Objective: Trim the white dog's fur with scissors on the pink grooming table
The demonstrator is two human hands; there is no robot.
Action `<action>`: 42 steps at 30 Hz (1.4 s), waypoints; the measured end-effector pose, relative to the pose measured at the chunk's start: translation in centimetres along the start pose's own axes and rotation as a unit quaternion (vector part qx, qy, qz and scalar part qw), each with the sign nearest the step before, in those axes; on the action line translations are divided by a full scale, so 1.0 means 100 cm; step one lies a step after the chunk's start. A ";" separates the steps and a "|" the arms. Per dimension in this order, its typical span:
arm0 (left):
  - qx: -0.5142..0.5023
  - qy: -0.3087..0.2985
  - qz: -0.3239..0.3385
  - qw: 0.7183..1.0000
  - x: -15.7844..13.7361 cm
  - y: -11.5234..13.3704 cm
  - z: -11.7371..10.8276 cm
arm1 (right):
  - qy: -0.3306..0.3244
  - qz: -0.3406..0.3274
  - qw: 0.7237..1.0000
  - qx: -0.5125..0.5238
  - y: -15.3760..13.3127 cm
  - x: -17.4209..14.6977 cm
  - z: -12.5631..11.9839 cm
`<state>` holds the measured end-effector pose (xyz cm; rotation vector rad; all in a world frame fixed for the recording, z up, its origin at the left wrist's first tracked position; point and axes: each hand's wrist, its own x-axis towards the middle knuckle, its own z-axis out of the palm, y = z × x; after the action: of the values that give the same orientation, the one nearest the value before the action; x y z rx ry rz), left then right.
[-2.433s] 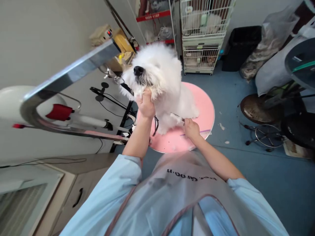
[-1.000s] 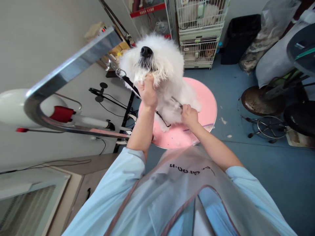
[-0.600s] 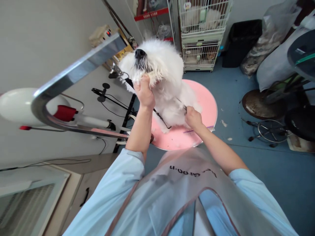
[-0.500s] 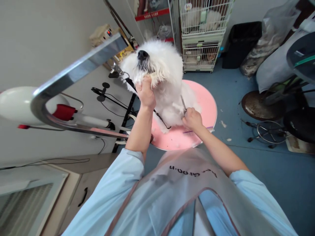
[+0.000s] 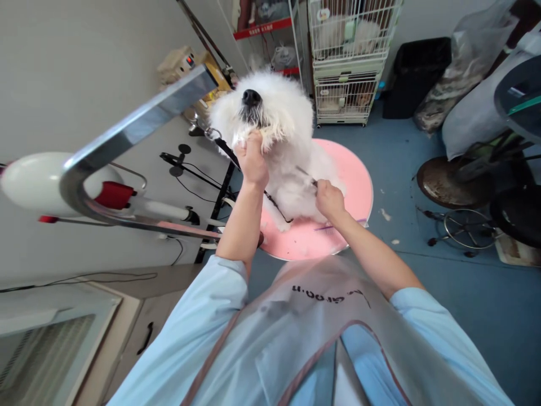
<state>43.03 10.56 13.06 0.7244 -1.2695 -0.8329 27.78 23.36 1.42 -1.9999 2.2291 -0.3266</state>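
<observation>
A fluffy white dog (image 5: 291, 107) sits on a round pink grooming table (image 5: 357, 175), its muzzle tilted up. Under its chin, my left hand (image 5: 254, 160) is closed on the beard fur. My right hand (image 5: 330, 200) is wrapped round the handles of grooming scissors (image 5: 305, 172); their slim blade points up and left against the dog's chest fur. The finger loops are mostly hidden by my fingers. A black leash (image 5: 228, 151) with a metal clip runs beside the dog's neck. On the table by my right wrist lies a purple comb (image 5: 333, 226).
A bent metal grooming arm (image 5: 139, 113) rises at the left, near a white-and-red device (image 5: 59, 180). Stacked cages (image 5: 349, 73) with animals inside stand behind. A black bin (image 5: 416, 76) and a wheeled stool (image 5: 465, 225) are on the right.
The scissors have swung from nearly upright to pointing up and left, across the chest fur. My right hand has turned slightly. My left hand keeps its hold under the chin.
</observation>
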 end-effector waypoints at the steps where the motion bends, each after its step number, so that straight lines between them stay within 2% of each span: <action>1: -0.009 -0.001 0.005 1.000 0.001 0.001 -0.001 | -0.004 0.010 1.000 0.001 0.000 0.000 0.000; 3: -0.026 -0.007 0.008 1.000 0.002 0.002 -0.002 | 0.008 0.009 1.000 -0.004 -0.001 -0.001 0.000; 7: -0.016 -0.008 -0.014 1.000 0.006 0.004 -0.002 | 0.058 -0.043 0.997 -0.027 -0.008 -0.001 -0.004; 12: -0.022 -0.024 -0.030 0.999 0.008 0.007 0.002 | 0.038 -0.029 0.999 -0.022 -0.011 -0.001 -0.007; 16: -0.023 -0.039 -0.035 0.998 0.009 0.014 0.008 | 0.083 -0.052 0.995 -0.035 -0.015 0.001 -0.012; 21: -0.025 -0.056 -0.051 0.997 0.008 0.017 0.010 | 0.041 -0.040 0.998 -0.029 -0.012 0.002 -0.016; 27: -0.005 -0.066 -0.030 0.997 -0.004 0.006 0.011 | 0.071 -0.056 0.995 -0.041 -0.015 0.000 -0.016; 32: -0.019 -0.072 0.004 0.997 -0.003 0.009 0.012 | 0.018 -0.007 0.999 -0.036 -0.006 -0.003 -0.011; 37: -0.019 -0.071 -0.002 0.997 0.001 0.006 0.012 | 0.040 -0.046 0.997 -0.046 -0.010 -0.002 -0.007; 42: -0.024 -0.079 -0.015 0.996 0.003 0.006 0.009 | -0.001 0.001 0.999 -0.037 -0.005 -0.003 -0.006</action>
<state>42.30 10.59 13.88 0.6508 -1.3785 -0.9576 28.20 23.60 2.07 -2.0322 2.2749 -0.2443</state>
